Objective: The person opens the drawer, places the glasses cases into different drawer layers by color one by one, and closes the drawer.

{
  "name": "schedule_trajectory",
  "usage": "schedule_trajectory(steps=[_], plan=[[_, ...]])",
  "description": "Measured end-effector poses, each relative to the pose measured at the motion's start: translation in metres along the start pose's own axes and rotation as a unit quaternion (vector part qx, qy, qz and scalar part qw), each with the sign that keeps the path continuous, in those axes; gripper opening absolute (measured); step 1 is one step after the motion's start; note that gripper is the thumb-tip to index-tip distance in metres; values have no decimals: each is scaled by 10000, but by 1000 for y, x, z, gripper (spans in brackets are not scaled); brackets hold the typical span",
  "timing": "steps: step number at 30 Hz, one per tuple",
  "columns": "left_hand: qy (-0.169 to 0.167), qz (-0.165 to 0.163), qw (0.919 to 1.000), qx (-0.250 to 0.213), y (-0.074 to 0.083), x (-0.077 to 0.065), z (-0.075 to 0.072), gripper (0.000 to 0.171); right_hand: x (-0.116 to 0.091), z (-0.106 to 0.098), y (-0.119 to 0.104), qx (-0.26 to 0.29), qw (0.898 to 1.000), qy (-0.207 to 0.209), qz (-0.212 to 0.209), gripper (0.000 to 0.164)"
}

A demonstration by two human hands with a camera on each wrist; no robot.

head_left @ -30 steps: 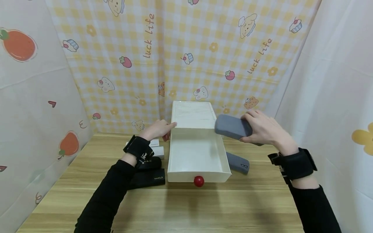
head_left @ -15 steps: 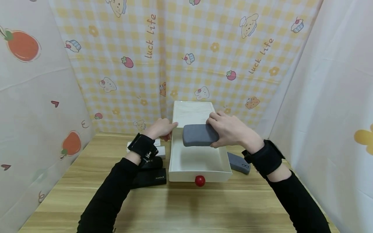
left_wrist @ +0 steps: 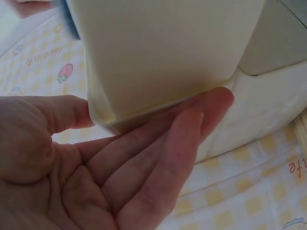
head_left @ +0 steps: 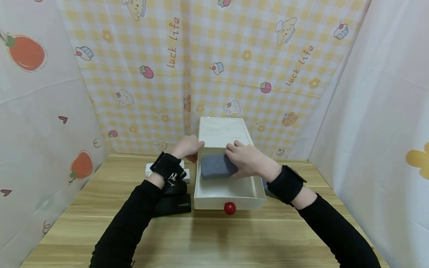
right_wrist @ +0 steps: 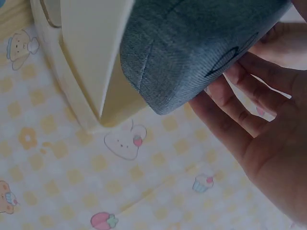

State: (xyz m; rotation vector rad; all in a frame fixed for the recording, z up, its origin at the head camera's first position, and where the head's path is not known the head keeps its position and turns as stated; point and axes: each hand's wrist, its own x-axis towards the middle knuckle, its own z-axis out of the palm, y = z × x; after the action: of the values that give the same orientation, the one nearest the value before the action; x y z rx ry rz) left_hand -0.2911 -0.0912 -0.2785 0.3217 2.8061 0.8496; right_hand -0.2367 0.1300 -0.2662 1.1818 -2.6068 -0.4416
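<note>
In the head view, my right hand holds a grey fabric glasses case by its right end, inside the pulled-out drawer of a white box. Up close in the right wrist view, the glasses case shows a printed spectacles outline, with fingers beneath it. My left hand grips the left front edge of the box casing. In the left wrist view, the left hand's thumb touches the casing's corner and its fingers lie along the edge.
Left of the box lie a black KANOLD-type case, another black case and small white boxes. A second grey case lies right of the drawer, partly hidden by the right wrist. A red knob sticks out in front. Patterned curtains surround the table.
My right hand has carried the grey glasses case leftward from beside the box, over the drawer, and then down into it. The left hand stays at the casing's edge.
</note>
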Motion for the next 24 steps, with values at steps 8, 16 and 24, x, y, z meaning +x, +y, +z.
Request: schedule_trajectory(steps=[8,16,24], plan=[[12,-32,9999,109,2,2,1,45,11,20,-13,-604,9981,-2,-102,68],[14,-244,9994,-238,5,1,1,39,18,27,-13,-481,9984,36,292,51],[32,-436,9982,-410,6,2,2,37,17,22,-7,-70,9975,512,481,26]])
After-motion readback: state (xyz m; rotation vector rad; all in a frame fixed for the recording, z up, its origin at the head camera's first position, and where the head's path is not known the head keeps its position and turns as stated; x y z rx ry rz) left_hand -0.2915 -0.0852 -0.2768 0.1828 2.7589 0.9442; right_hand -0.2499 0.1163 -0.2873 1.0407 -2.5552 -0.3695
